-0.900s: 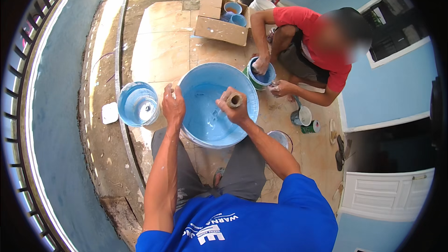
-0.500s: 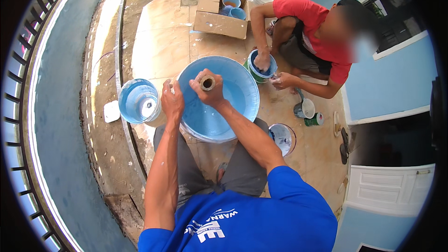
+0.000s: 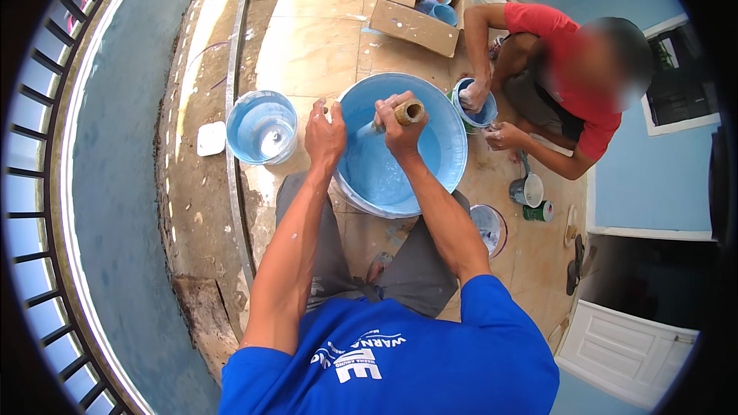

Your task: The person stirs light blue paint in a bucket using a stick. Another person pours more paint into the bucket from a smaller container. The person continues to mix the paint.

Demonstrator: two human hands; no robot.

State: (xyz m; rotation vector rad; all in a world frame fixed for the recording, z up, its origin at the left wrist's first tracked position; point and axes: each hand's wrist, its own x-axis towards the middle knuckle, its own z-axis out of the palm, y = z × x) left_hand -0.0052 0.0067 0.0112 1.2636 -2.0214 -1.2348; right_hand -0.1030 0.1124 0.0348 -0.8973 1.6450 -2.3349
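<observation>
One stick (image 3: pixel 403 114) in the right hand (image 3: pixel 401 134) now leans further right.

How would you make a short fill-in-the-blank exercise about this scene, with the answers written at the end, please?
1. The camera wearer grips the pole with the ____ hand.
2. The inside of the large tub is coloured light ____.
3. The open box beyond the tub is made of ____.
4. The co-worker wears a ____ shirt.

Missing words: right; blue; cardboard; red.
</observation>
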